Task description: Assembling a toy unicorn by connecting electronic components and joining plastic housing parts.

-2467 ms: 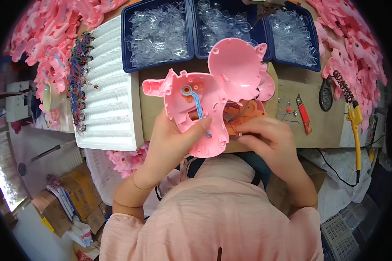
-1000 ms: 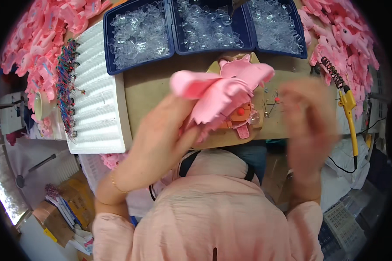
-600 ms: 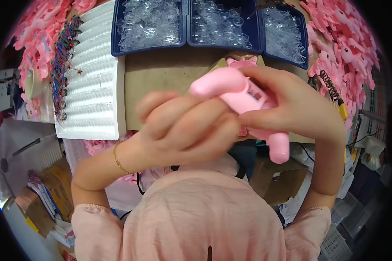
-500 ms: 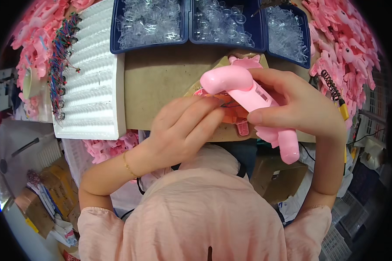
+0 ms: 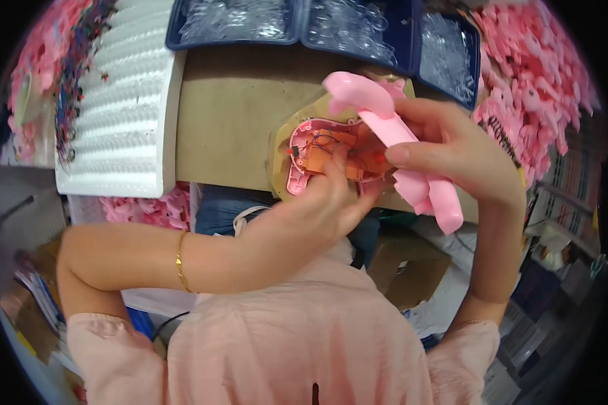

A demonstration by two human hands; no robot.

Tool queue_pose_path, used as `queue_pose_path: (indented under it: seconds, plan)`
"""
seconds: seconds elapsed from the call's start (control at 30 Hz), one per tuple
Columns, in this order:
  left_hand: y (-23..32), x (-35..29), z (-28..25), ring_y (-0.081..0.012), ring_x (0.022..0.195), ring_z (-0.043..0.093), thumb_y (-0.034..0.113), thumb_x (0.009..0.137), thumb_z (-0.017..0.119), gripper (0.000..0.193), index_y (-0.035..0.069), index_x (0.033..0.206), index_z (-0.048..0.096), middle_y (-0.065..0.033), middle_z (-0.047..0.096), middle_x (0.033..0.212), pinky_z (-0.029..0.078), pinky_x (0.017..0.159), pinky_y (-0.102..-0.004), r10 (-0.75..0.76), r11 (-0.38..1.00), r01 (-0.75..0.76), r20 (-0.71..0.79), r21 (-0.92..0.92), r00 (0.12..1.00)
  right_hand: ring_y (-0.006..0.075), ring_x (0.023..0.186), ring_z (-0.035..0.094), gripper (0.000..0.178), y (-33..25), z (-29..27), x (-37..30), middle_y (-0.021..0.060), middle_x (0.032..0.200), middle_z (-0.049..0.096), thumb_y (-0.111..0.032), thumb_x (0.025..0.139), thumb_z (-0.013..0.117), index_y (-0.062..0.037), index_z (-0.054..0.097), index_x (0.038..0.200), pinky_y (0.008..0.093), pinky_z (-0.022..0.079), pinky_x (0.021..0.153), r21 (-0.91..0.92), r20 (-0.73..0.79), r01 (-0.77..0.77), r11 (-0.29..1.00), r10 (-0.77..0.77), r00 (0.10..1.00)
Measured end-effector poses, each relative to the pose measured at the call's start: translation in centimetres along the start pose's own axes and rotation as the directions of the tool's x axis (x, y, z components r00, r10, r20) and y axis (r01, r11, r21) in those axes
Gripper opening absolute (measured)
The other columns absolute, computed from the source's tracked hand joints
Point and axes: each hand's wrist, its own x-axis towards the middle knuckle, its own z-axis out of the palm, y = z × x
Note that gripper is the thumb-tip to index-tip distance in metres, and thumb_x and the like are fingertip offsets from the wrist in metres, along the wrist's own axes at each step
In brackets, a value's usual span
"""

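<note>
Pink plastic everywhere on this one, so here's what we're looking at: just right of centre in the frame, an open pink toy shell half lies on a tan cardboard pad on the bench, with its orange circuit board and a few thin wires showing inside. Our left hand is pressed down on the near edge of that shell, fingers reaching into the electronics, not really clamped around anything as far as we can tell. Our right hand has a closed grip on the other pink shell half, holding it tilted above and to the right of the open one. We'd say we're at the closing-up step, tucking the wires in before the cover goes on. The next move probably needs the wires kept clear of the rim and the two halves lined up before pressing. Blue trays of clear parts sit along the top, a white ribbed tray at upper left, and a heap of pink parts at upper right.
</note>
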Motion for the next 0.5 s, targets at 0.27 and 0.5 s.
queue_pose_path:
  seconds: [0.27,0.5]
  plan:
    - [1.3,2.1,-1.1,-0.0203,0.08,0.056,0.014,0.081,0.047,0.032,0.001,0.106,0.061,-0.0178,0.064,0.108,0.039,0.064,-0.0277,0.174,0.854,-0.291,0.29,0.432,0.941,0.0121,0.096,0.055,0.057,0.3,1.6,-0.4,0.0085,0.108,0.058,-0.019,0.076,0.066,0.0059,0.048,0.124,0.0262,0.044,0.085,0.148,-0.17,-0.061,0.987,0.086,0.982]
    - [4.8,0.3,1.6,-0.0156,0.08,0.055,0.017,0.079,0.05,0.049,0.011,0.128,0.049,-0.0133,0.052,0.127,0.04,0.054,-0.0221,-0.28,0.944,0.312,0.24,-0.107,0.929,0.0295,0.092,0.058,0.054,0.5,3.6,1.5,0.0148,0.097,0.061,-0.015,0.065,0.072,-0.0012,0.053,0.115,0.0386,0.041,0.092,-0.857,-0.038,0.268,0.441,-0.572,0.82]
